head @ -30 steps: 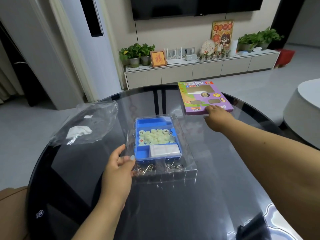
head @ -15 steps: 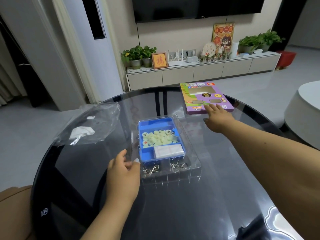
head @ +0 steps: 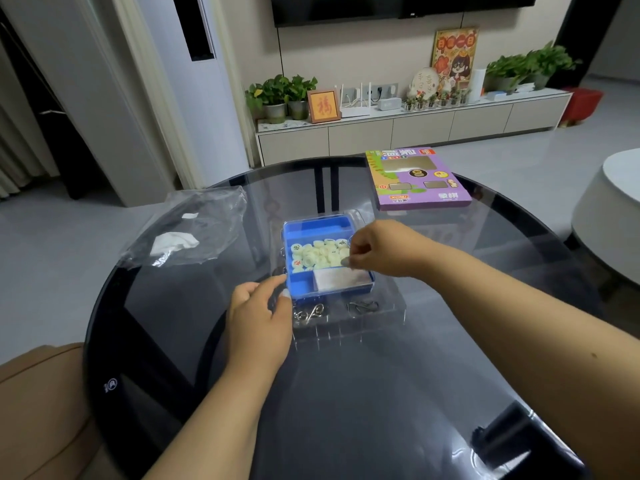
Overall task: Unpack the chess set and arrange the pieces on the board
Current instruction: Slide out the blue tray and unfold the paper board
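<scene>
A blue tray point(head: 298, 284) sits in a clear plastic blister tray point(head: 388, 306) at the middle of the round glass table point(head: 346, 393). Several pale round chess pieces point(head: 317, 256) fill its middle compartment, and a white folded sheet point(head: 341, 279) lies in front of them. My left hand point(head: 258, 318) grips the left edge of the clear tray, thumb at the blue tray's front left corner. My right hand point(head: 375, 249) hovers over the blue tray's right side. Its fingers are pinched together where the pieces meet the white sheet, and what they pinch is hidden.
A purple game box point(head: 417, 178) lies flat at the far right of the table. A crumpled clear plastic bag point(head: 187, 230) rests at the left. Two metal wire puzzles point(head: 308, 311) sit in the blister tray's front pockets. A dark object point(head: 512, 434) lies near the front right edge.
My right hand has left the purple box and come back to the blue tray, fingers now pinched over it. My left hand has stayed at the tray's left edge.
</scene>
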